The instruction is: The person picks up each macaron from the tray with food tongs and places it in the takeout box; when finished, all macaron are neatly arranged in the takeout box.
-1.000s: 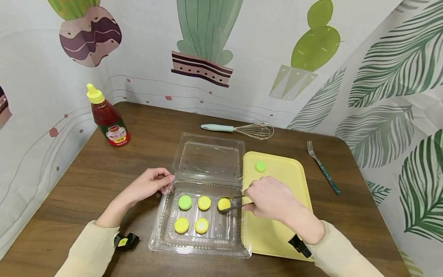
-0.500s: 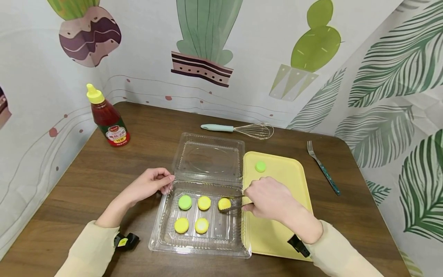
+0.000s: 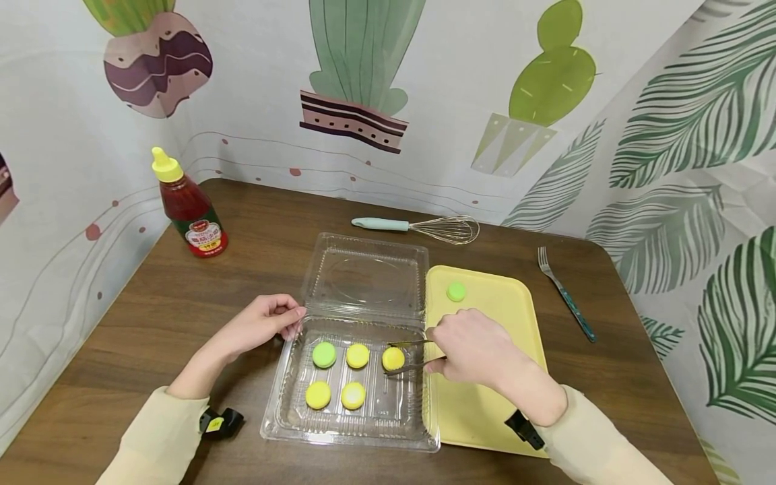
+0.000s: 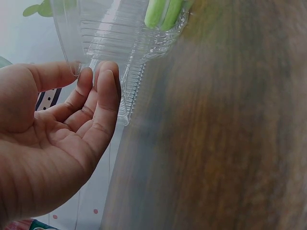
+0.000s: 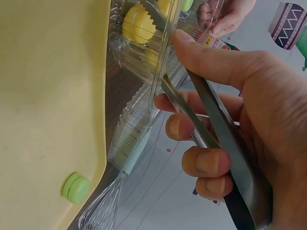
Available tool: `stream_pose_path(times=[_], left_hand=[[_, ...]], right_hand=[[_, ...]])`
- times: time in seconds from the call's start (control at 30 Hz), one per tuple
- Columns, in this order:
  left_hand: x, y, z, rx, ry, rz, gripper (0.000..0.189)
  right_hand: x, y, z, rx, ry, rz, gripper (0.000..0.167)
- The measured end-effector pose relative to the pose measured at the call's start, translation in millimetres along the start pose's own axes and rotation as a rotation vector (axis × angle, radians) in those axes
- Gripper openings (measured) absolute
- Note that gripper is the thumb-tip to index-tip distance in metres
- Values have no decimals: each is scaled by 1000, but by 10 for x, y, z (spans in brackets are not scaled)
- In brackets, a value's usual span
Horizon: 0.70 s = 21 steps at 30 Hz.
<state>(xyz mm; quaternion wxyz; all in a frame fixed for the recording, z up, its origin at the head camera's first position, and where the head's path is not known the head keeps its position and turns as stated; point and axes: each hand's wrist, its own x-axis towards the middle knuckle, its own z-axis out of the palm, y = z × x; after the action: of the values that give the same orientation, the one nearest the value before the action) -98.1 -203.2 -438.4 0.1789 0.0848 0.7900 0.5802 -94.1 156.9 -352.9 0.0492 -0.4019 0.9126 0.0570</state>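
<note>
My left hand [image 3: 267, 320] pinches the left rim of a clear plastic clamshell container [image 3: 348, 439], thumb above and fingers below in the left wrist view. Metal tongs [image 3: 418, 367] are in my right hand [image 3: 475, 347]. Their tips stand on either side of a yellow macaron [image 3: 393, 359] at the container's right, with a slight gap showing. Also inside are a green macaron [image 3: 324, 354] and three more yellow ones. The right wrist view shows the tongs' arms [image 5: 211, 105] between thumb and fingers, partly spread. Another green macaron [image 3: 457, 292] lies on the yellow tray [image 3: 485, 417].
The container's lid [image 3: 366, 276] is folded back behind it. Farther back lies a whisk [image 3: 418, 226]. A ketchup bottle [image 3: 192, 212] stands at the back left, and a fork [image 3: 564, 289] lies right of the tray, on the wooden table [image 3: 145, 289].
The tongs' tips have spread apart around the right-hand yellow macaron, which stays in the container. My left hand keeps its place on the rim.
</note>
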Motion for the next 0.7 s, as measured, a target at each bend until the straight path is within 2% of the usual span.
stream_pose_path(times=[0.3,0.7], left_hand=[[-3,-4,-3,7,1,-4,25],[3,-15,-12,11,0,0,26]], right_hand=[[-28,32,-53,19,-11,-5,36],[-118,126,-248,58,57,-17,32]])
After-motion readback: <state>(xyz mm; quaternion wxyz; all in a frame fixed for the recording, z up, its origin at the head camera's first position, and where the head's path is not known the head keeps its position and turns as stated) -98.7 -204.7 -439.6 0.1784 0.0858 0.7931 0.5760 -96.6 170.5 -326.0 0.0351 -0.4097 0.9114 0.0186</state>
